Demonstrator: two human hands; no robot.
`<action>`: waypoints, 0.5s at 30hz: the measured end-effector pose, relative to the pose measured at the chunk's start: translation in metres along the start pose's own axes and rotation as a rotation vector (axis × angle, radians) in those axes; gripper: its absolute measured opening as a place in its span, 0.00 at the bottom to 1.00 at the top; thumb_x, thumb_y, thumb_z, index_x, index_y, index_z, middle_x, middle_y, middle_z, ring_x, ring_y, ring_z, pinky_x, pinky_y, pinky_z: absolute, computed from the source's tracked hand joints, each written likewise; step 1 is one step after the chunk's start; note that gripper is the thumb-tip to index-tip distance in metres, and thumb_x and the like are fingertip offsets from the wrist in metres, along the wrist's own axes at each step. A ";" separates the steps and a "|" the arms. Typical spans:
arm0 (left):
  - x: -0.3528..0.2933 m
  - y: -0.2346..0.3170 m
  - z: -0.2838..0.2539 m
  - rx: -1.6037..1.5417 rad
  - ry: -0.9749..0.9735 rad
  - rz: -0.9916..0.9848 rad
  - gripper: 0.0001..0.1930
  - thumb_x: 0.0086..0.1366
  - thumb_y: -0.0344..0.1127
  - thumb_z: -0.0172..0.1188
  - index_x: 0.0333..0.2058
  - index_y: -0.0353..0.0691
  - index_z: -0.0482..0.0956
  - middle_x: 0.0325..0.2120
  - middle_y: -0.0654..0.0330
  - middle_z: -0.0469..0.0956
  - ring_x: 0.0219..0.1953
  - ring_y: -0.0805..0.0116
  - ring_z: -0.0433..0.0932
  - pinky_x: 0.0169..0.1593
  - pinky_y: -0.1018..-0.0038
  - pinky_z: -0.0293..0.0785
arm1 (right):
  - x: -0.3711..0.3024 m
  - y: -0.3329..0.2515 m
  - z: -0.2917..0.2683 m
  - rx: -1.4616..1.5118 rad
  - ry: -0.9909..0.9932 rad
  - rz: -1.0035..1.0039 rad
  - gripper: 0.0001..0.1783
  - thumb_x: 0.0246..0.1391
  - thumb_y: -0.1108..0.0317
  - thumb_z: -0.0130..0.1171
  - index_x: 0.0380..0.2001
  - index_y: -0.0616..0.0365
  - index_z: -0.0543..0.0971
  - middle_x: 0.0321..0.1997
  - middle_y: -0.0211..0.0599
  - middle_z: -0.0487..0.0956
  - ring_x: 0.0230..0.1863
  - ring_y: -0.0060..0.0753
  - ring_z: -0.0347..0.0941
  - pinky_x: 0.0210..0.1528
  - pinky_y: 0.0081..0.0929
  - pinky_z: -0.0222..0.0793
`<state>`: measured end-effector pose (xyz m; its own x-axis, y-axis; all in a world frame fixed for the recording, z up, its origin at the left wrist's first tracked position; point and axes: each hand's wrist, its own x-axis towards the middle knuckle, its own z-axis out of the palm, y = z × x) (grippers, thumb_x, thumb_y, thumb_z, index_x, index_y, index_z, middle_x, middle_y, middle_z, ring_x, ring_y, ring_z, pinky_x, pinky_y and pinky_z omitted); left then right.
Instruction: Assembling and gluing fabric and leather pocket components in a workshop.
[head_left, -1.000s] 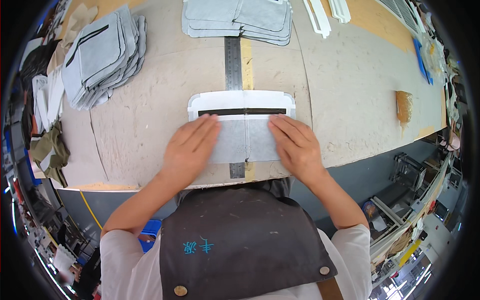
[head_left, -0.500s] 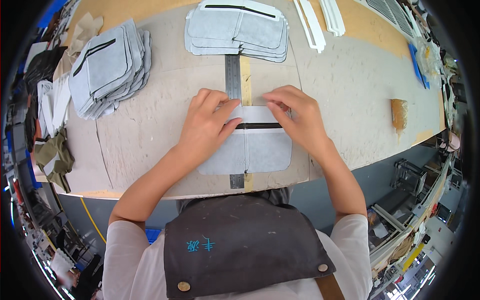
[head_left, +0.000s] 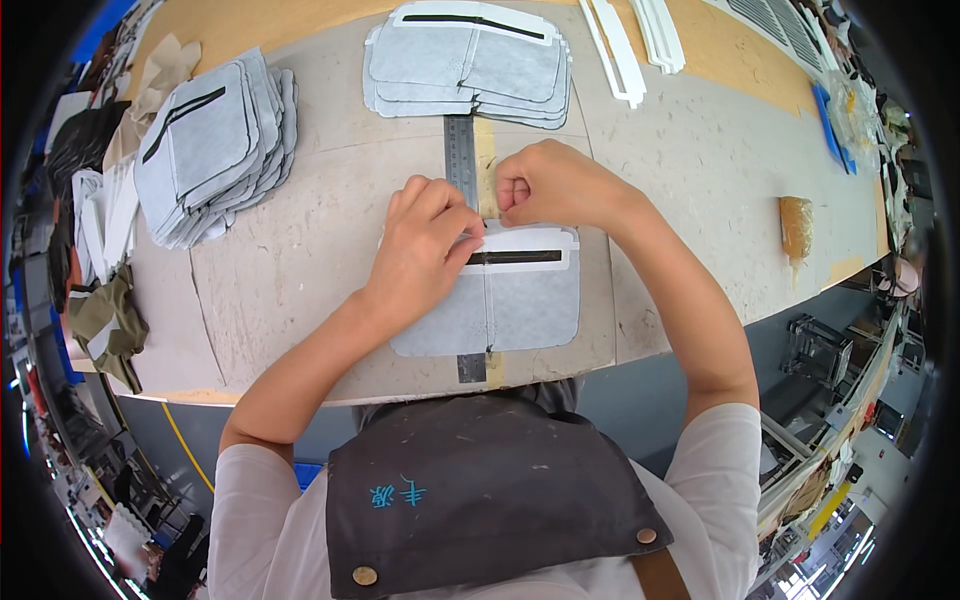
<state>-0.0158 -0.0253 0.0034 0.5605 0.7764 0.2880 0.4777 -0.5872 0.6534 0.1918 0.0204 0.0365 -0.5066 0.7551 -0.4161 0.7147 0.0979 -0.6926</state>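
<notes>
A grey fabric panel (head_left: 530,310) with rounded corners lies in front of me, a black slot (head_left: 520,257) in a white frame along its upper part. It rests over a steel ruler (head_left: 459,160) and a strip of yellow tape (head_left: 486,165). My left hand (head_left: 425,235) is at the panel's upper edge, thumb and fingertips closed together; what they pinch is hidden. Just beyond that edge, my right hand (head_left: 555,188) has its fingers curled in, and I cannot make out anything inside them.
Similar grey panels form a stack (head_left: 470,65) at the far middle and another pile (head_left: 215,145) at the left. White strips (head_left: 630,55) lie at the far right. A brown wrapped block (head_left: 796,228) sits near the right edge, and olive cloth (head_left: 105,320) at the left edge.
My right hand has moved left and away from me, its fingers curling in. The white band above the slot no longer shows as before; the slot's white frame is now visible.
</notes>
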 end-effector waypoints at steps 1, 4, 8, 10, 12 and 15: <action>0.000 0.002 -0.003 0.001 0.000 0.000 0.12 0.44 0.24 0.69 0.28 0.39 0.77 0.33 0.60 0.70 0.39 0.58 0.67 0.45 0.66 0.65 | 0.002 0.000 0.001 0.000 0.000 -0.001 0.08 0.38 0.71 0.68 0.20 0.61 0.78 0.19 0.31 0.76 0.23 0.23 0.71 0.27 0.24 0.67; 0.007 0.015 -0.026 -0.084 -0.086 0.049 0.09 0.47 0.25 0.67 0.26 0.40 0.76 0.30 0.63 0.71 0.38 0.61 0.68 0.44 0.67 0.64 | 0.007 -0.001 0.002 -0.056 -0.015 0.033 0.09 0.37 0.72 0.69 0.19 0.60 0.77 0.18 0.31 0.75 0.23 0.27 0.71 0.27 0.26 0.67; 0.017 0.023 -0.052 -0.483 -0.336 -0.181 0.06 0.53 0.25 0.65 0.28 0.39 0.76 0.28 0.63 0.75 0.34 0.69 0.72 0.43 0.72 0.69 | 0.003 -0.008 -0.001 -0.061 -0.034 0.144 0.08 0.35 0.72 0.69 0.19 0.59 0.78 0.21 0.38 0.79 0.27 0.36 0.77 0.30 0.31 0.71; 0.021 0.019 -0.050 -0.581 -0.394 -0.324 0.05 0.55 0.24 0.64 0.29 0.38 0.76 0.27 0.63 0.76 0.33 0.72 0.73 0.43 0.74 0.70 | 0.002 -0.005 -0.002 -0.068 -0.030 0.142 0.08 0.36 0.72 0.69 0.20 0.59 0.79 0.20 0.37 0.78 0.27 0.34 0.76 0.30 0.29 0.71; 0.021 0.011 -0.040 -0.643 -0.396 -0.436 0.04 0.56 0.24 0.63 0.30 0.36 0.77 0.26 0.68 0.74 0.32 0.79 0.71 0.43 0.78 0.67 | -0.001 0.009 -0.001 0.290 -0.028 0.134 0.07 0.43 0.72 0.67 0.25 0.61 0.78 0.21 0.31 0.76 0.25 0.21 0.71 0.27 0.21 0.66; 0.023 0.000 -0.029 -0.587 -0.421 -0.398 0.05 0.58 0.26 0.63 0.33 0.35 0.77 0.27 0.66 0.75 0.33 0.77 0.73 0.43 0.77 0.68 | -0.022 0.018 0.020 0.319 0.491 -0.041 0.04 0.48 0.74 0.63 0.29 0.61 0.79 0.26 0.30 0.78 0.28 0.17 0.71 0.29 0.18 0.66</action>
<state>-0.0229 -0.0009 0.0301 0.6867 0.6816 -0.2528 0.3282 0.0196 0.9444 0.2063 -0.0075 0.0217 -0.1939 0.9741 -0.1166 0.4800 -0.0094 -0.8772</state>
